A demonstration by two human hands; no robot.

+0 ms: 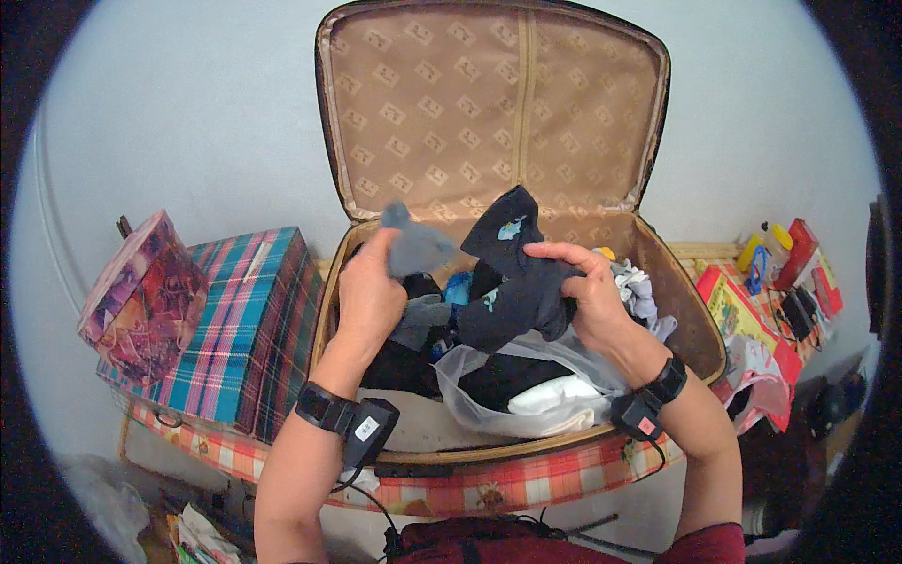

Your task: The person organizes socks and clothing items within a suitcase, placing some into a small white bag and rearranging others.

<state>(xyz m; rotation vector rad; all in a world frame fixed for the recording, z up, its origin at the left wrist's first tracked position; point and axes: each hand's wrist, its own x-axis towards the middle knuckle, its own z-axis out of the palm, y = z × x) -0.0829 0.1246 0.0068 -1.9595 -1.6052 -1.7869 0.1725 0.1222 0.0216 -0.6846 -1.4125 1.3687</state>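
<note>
My left hand (371, 291) is closed on a grey sock-like cloth (415, 246), which is smeared by motion. In my right hand (590, 293) is a dark sock (512, 296) with small light-blue animal figures, pinched between thumb and fingers. Both hands are raised over an open suitcase (399, 458) with its lid (432, 113) leaning back against the wall. Below my right hand, a clear plastic bag (460, 399) in the suitcase holds black and white cloth. More grey and dark cloth (421, 321) lies beneath my left hand.
Left of the suitcase stand a plaid box (230, 329) and a purple-red patterned box (146, 301). A checked cloth (489, 493) covers the table. To the right are red and yellow packages (738, 305), a yellow-capped bottle (778, 240) and a pink-white bag (756, 376).
</note>
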